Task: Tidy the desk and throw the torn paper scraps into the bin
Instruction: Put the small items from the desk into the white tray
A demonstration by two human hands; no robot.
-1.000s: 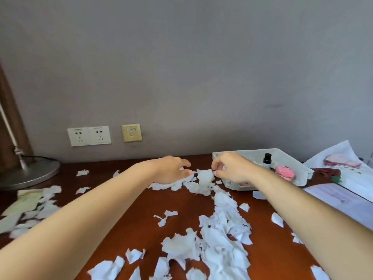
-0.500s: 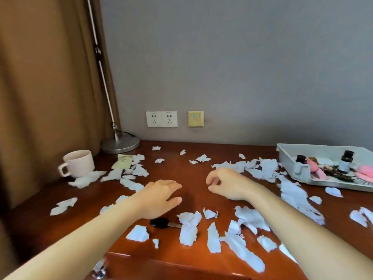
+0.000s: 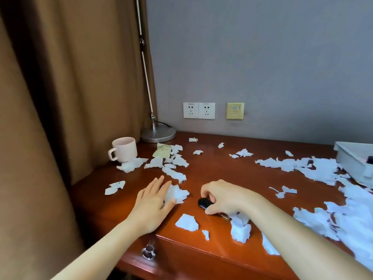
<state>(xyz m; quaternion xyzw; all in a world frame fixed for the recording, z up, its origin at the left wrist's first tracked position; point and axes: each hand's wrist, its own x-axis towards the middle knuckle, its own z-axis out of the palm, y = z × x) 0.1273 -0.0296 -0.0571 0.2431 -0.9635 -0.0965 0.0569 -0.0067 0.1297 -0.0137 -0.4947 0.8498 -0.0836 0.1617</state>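
Torn white paper scraps [image 3: 321, 172] lie scattered over the red-brown wooden desk [image 3: 218, 172], thickest at the right. My left hand [image 3: 154, 201] lies flat and open near the front left, its fingers resting against a crumpled scrap [image 3: 177, 194]. My right hand [image 3: 224, 197] is curled over a small black key fob [image 3: 204, 203], thumb and fingers closing around it; a metal key blade [image 3: 224, 216] pokes out beneath the palm. No bin is in sight.
A pale pink mug [image 3: 123, 149] stands at the back left beside a lamp base [image 3: 158, 134] and a yellowish packet [image 3: 162, 151]. A white tray [image 3: 355, 158] sits at the right edge. A brown curtain [image 3: 60, 98] hangs left. The desk's front edge has a drawer handle [image 3: 149, 252].
My view has swung left from the tray and pile toward the desk's left corner. Both hands have come down toward the front edge, the right one closing over the black key fob.
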